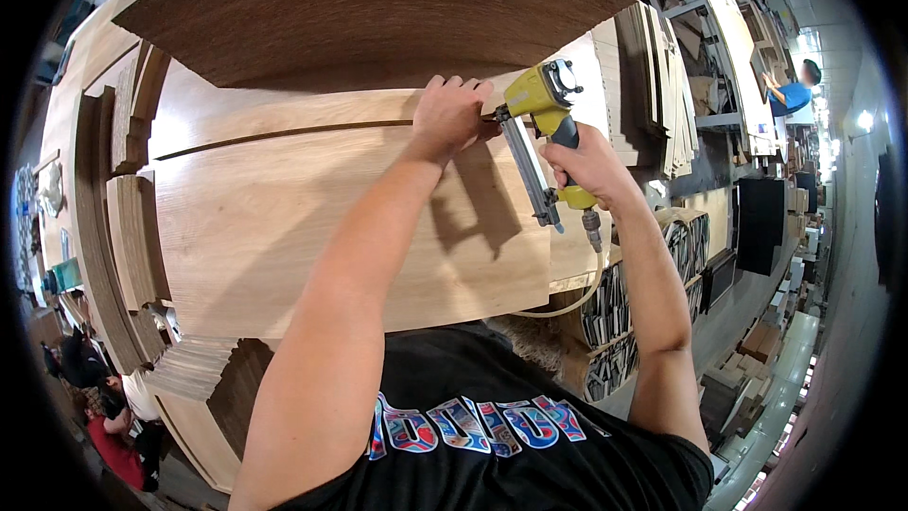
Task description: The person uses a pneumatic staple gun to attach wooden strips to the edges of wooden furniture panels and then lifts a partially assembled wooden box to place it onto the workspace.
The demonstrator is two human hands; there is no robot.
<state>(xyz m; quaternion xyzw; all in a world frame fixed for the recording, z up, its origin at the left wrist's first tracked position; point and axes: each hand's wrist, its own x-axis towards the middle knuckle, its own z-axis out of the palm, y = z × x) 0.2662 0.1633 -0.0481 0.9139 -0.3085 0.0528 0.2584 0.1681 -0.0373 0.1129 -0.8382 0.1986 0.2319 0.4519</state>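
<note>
Observed from the head view: the right hand (588, 166) is wrapped closed around the dark handle of a yellow nail gun (547, 128), at about 1 o'clock from picture centre. The gun's nose points toward 9 o'clock and meets the right end of a dark seam (284, 135) between two pale wood panels. Its long metal magazine slopes down toward 5 o'clock, and a pale air hose (579, 295) leaves the handle base and loops down toward 6 o'clock.

The left hand (448, 116) lies at 12 o'clock, just left of the gun's nose, fingers curled over and pressing on the upper panel (284, 106) at the seam. It grips nothing loose; whether the fingertips hook over an edge cannot be told. Hand and gun nose are just beside each other, possibly touching.

The lower panel (274, 227) is broad and pale and fills the centre. Above both panels, at 12 o'clock, a large curved dark board (378, 0) overhangs. Curved layered wood pieces (118, 218) stand stacked on edge at 9 o'clock.

At 3 o'clock, flat boards (662, 76) lean in racks on shelving. At 2 o'clock, well apart, another person in a blue shirt (793, 95) is at the racks. At 7 o'clock, other people (113, 435) are low in the picture.
</note>
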